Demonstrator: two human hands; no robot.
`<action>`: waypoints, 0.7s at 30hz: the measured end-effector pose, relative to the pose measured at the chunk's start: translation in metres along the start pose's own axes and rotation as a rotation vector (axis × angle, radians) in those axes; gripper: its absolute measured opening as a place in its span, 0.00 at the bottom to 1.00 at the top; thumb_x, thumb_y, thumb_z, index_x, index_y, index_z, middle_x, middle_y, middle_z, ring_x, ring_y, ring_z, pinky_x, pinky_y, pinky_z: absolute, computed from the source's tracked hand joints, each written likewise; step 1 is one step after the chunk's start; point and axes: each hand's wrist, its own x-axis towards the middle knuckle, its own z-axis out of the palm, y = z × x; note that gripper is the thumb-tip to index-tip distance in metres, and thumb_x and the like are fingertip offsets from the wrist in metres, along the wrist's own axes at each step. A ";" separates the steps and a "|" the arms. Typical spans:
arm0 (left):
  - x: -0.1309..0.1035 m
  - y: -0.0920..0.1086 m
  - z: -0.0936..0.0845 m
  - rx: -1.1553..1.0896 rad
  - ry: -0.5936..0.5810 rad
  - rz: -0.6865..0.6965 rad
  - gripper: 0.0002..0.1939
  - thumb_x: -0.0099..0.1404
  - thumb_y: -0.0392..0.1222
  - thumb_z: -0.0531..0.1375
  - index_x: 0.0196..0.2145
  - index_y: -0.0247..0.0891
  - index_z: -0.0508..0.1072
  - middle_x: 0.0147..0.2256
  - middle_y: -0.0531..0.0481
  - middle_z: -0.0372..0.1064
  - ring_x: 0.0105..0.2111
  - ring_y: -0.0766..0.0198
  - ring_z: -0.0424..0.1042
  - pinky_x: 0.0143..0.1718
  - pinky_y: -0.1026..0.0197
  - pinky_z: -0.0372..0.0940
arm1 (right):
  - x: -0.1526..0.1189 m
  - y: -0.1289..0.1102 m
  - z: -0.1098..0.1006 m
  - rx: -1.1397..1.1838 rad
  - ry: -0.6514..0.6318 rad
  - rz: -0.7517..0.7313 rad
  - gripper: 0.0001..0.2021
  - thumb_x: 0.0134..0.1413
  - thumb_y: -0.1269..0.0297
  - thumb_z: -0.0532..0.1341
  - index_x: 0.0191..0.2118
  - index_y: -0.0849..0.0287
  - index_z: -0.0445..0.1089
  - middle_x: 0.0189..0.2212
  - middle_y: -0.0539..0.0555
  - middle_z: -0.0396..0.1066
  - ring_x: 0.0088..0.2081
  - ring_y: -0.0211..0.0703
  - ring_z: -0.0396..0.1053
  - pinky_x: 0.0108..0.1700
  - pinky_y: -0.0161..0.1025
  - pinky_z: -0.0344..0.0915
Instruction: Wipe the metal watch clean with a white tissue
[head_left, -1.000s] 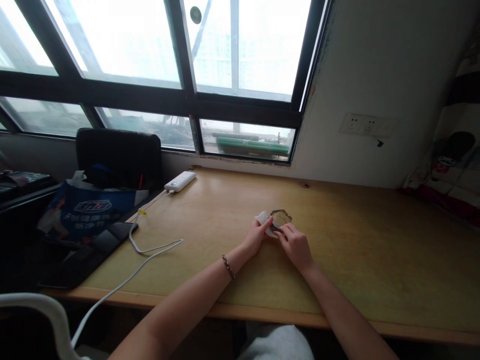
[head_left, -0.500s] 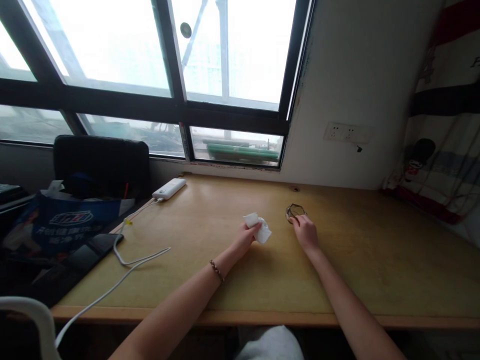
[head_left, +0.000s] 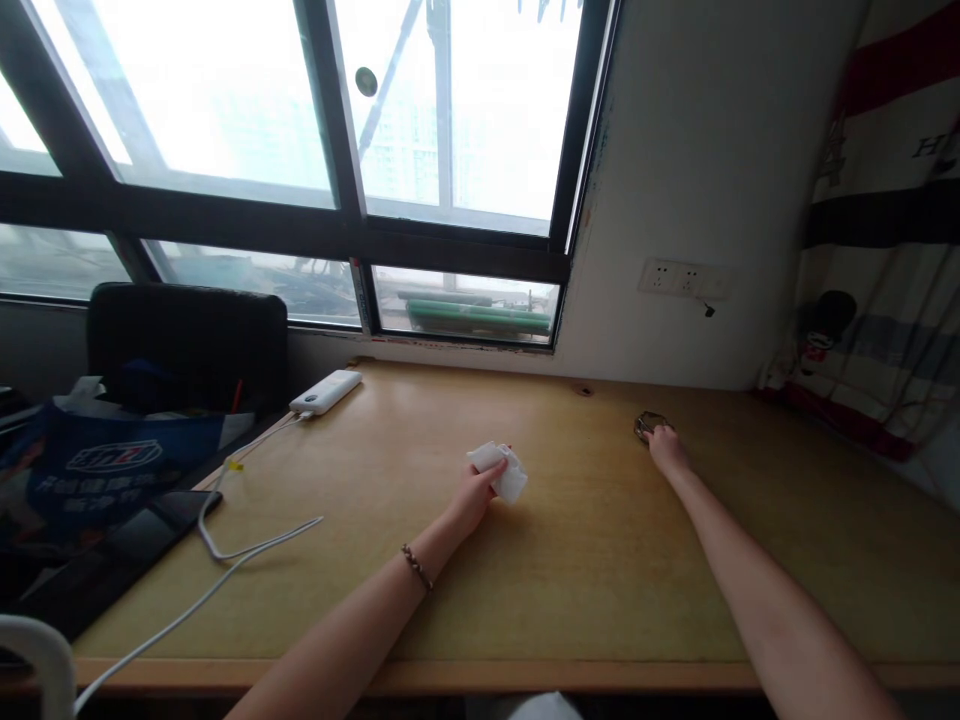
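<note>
A crumpled white tissue (head_left: pixel 510 478) is pinched between the thumb and fingers of my left hand (head_left: pixel 476 493), just above the middle of the wooden table. Farther right, my right hand (head_left: pixel 669 450) is closed on the near edge of what looks like a thin, dark-framed pair of glasses (head_left: pixel 649 424). The glasses are at or close to the tabletop, and my fingers cover part of them. My two hands are well apart.
The table (head_left: pixel 420 600) carries a white power bank (head_left: pixel 326 392) at its left edge, with a white cable (head_left: pixel 259 548) trailing forward. A blue bag (head_left: pixel 120 460) and a black chair (head_left: pixel 187 330) stand left. Behind are a window and a wall socket (head_left: pixel 686 279).
My right hand has moved right and away from the left hand, carrying the glasses along. The left hand still holds the tissue; the view has shifted slightly.
</note>
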 end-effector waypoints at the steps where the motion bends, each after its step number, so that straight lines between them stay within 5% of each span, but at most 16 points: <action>1: 0.000 0.000 0.000 -0.002 0.000 -0.001 0.25 0.44 0.43 0.65 0.41 0.34 0.68 0.37 0.43 0.68 0.32 0.60 0.69 0.27 0.64 0.63 | 0.002 0.002 0.001 -0.003 -0.007 0.001 0.16 0.55 0.60 0.47 0.37 0.68 0.65 0.38 0.64 0.63 0.36 0.45 0.65 0.34 0.37 0.56; 18: 0.000 0.002 0.002 -0.090 0.091 -0.011 0.13 0.46 0.42 0.63 0.30 0.34 0.68 0.27 0.52 0.68 0.26 0.67 0.67 0.28 0.66 0.62 | 0.011 0.006 0.002 0.034 -0.069 0.012 0.14 0.55 0.62 0.47 0.39 0.67 0.63 0.39 0.63 0.61 0.37 0.45 0.64 0.36 0.38 0.56; 21: 0.000 0.001 0.002 -0.091 0.105 -0.006 0.13 0.46 0.44 0.63 0.29 0.35 0.68 0.26 0.52 0.68 0.26 0.67 0.67 0.27 0.66 0.62 | -0.001 -0.008 -0.007 0.072 0.030 0.048 0.16 0.55 0.62 0.46 0.44 0.67 0.59 0.42 0.66 0.59 0.38 0.47 0.64 0.36 0.41 0.56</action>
